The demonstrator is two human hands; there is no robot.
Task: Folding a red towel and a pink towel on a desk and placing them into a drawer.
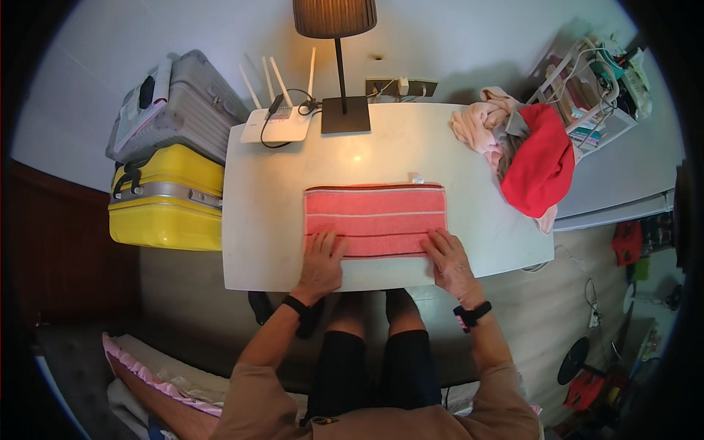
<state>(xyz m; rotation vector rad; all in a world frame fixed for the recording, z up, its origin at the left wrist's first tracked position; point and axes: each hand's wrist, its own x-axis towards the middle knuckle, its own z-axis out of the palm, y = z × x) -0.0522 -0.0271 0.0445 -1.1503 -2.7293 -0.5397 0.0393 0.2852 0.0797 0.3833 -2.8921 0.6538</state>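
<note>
A folded pink-red towel (379,206) with pale and dark stripes lies flat on a white table (264,220). Its long sides run left to right, and a small white tag (418,179) sticks out at the far edge. My left hand (323,261) rests palm down on the near left corner, fingers on the cloth. At the near right corner, my right hand (451,261) lies on the towel in the same way. Neither hand appears to pinch the fabric. Both wrists wear black bands.
A table lamp (345,115) and a white router (278,125) stand at the table's back. Crumpled red and pink cloths (539,159) hang over the right edge. Yellow (165,220) and grey (203,88) suitcases flank the left side. A white shelf cart (599,110) stands back right.
</note>
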